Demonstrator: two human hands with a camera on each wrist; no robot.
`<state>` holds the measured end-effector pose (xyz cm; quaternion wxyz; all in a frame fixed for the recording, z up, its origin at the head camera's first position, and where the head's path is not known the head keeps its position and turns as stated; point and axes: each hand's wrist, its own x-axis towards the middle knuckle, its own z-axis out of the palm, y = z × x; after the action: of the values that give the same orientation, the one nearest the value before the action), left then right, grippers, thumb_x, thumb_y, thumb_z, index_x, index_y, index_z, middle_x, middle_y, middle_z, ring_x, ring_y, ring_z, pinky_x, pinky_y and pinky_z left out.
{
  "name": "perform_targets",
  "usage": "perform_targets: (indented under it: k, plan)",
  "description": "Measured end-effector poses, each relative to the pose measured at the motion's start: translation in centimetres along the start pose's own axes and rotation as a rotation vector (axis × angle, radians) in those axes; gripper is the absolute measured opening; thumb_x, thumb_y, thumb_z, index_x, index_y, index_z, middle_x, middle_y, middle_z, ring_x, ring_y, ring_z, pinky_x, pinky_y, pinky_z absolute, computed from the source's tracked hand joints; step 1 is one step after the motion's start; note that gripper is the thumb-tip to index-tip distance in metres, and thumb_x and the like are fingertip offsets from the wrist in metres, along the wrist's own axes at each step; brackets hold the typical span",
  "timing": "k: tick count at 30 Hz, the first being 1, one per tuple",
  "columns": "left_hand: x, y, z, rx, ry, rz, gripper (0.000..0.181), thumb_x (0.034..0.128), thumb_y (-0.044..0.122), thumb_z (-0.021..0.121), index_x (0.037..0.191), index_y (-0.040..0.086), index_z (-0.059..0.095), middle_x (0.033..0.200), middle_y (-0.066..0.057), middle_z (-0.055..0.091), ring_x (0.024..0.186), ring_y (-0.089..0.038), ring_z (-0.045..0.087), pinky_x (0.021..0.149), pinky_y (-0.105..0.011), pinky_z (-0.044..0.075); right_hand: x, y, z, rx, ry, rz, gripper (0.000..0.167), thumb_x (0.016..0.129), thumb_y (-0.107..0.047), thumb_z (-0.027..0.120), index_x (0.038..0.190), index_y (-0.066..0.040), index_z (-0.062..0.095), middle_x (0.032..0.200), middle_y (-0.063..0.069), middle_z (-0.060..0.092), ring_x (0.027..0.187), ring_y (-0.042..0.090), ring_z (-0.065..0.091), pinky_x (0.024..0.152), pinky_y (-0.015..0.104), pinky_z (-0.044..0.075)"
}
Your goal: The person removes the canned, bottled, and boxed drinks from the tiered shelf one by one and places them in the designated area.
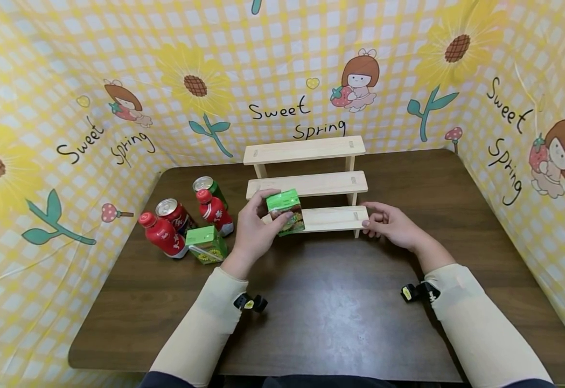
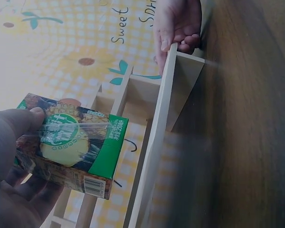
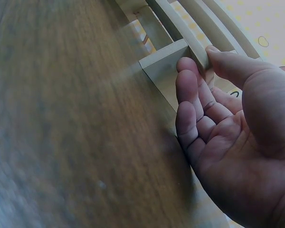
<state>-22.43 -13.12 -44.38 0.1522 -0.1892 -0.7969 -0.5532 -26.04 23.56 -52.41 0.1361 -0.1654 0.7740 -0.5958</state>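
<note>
My left hand (image 1: 258,229) grips a small green-topped juice carton (image 1: 287,200) just above the lowest step. Pineapple pictures and a barcode show on this juice carton (image 2: 71,137) in the left wrist view, where the thumb lies on one face. A three-step wooden shelf (image 1: 306,149) stands on the table. At the right end of its lowest board, my right hand (image 1: 391,223) pinches the wood. In the right wrist view the thumb is on top of the board, with curled fingers below it.
Left of the shelf stand two red bottles (image 1: 163,234), a dark red can (image 1: 178,215), a green can (image 1: 207,186) and another green juice carton (image 1: 207,245). The brown wooden table (image 1: 330,323) is enclosed by a yellow checked cloth (image 1: 272,64) at back and sides.
</note>
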Motion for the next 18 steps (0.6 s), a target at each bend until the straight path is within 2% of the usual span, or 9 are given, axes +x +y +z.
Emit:
perform_targets:
  k: [6,13,18]
  plan:
    - [-0.8,-0.2,-0.8,0.003,0.017,-0.012,0.053,0.0873,0.014,0.088,0.134,0.016,0.064,0.113,-0.006,0.072,0.089,-0.021,0.066,0.073,-0.031,0.054,-0.1,0.0,0.0,0.01,-0.003,0.0,0.064,0.104,-0.012,0.067,0.159,0.002,0.036,0.093,0.023,0.072,0.08,0.023,0.067,0.061,0.031,0.052]
    - [-1.9,-0.2,-1.8,0.018,0.053,-0.008,0.052,0.0865,0.014,0.089,0.133,0.016,0.065,0.11,-0.005,0.072,0.085,-0.021,0.063,0.069,-0.032,0.051,0.0,-0.1,0.0,0.007,-0.002,0.006,0.063,0.105,-0.012,0.067,0.158,0.003,0.036,0.093,0.024,0.071,0.08,0.023,0.067,0.062,0.03,0.052]
    - [-3.0,-0.4,-2.6,0.018,0.077,-0.045,0.055,0.0849,0.01,0.09,0.134,0.012,0.065,0.101,-0.007,0.07,0.08,-0.022,0.059,0.064,-0.027,0.049,-0.1,-0.2,0.1,0.001,-0.001,0.007,0.064,0.105,-0.013,0.066,0.159,0.002,0.036,0.093,0.024,0.072,0.08,0.023,0.067,0.062,0.031,0.052]
